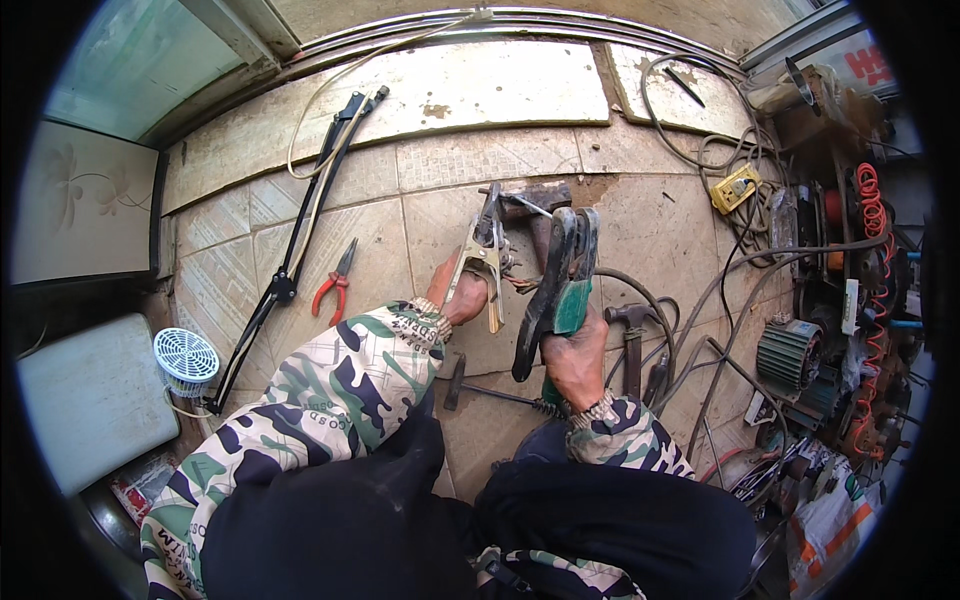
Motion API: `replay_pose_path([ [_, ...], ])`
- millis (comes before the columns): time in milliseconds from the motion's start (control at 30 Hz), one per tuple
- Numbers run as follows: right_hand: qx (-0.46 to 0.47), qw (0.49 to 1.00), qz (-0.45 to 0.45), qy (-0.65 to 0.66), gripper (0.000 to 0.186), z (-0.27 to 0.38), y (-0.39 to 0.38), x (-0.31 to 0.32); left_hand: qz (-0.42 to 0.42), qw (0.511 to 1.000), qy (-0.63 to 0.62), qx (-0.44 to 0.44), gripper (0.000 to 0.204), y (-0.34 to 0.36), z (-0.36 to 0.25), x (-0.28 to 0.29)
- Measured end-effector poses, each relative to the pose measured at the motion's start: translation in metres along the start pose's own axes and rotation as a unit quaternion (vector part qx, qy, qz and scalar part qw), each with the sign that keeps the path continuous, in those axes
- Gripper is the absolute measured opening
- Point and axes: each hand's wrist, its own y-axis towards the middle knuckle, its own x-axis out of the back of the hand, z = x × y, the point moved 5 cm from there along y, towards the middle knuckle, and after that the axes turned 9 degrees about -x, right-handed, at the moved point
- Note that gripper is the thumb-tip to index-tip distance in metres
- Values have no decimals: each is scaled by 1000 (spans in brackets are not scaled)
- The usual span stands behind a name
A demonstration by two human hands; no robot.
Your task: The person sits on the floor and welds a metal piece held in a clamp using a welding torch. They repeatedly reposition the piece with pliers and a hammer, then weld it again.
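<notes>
My left hand (466, 298) is closed around a brass-coloured welding ground clamp (486, 256), with frayed copper strands beside it. My right hand (577, 362) grips a welding electrode holder (560, 290) with black jaws and a green handle. A thin pale rod (530, 205) runs from near its jaw tips toward the clamp. Just beyond both hands lies a rusty metal piece (541, 232) on the tiles, partly hidden by the holder. Nearest my right wrist are a claw hammer (632, 345) and a chipping hammer (455, 385) with a coiled handle.
Red-handled pliers (334, 290) and a black folding lamp arm (300, 215) lie to the left. Pale boards (500, 85) lie along the far side. Cables loop around a yellow socket box (735, 190) at right, near a green motor (790, 350) and red coiled hose (870, 210).
</notes>
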Motion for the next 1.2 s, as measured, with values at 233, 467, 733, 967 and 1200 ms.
replay_pose_path([
  [233,14,1000,0,-11,32,5,0,-1,14,999,-36,-5,39,1,2,0],
  [467,9,1000,2,-3,32,7,0,-2,16,1000,-3,-7,38,1,-8,1],
  [733,17,1000,-4,-14,32,4,2,-2,12,1000,-1,-19,36,1,-20,2],
  [967,18,1000,-2,-10,32,3,2,-2,14,1000,10,-20,35,2,-12,1],
  [1200,21,1000,-6,-18,30,1,3,-1,11,998,-13,-65,36,2,-27,1],
])
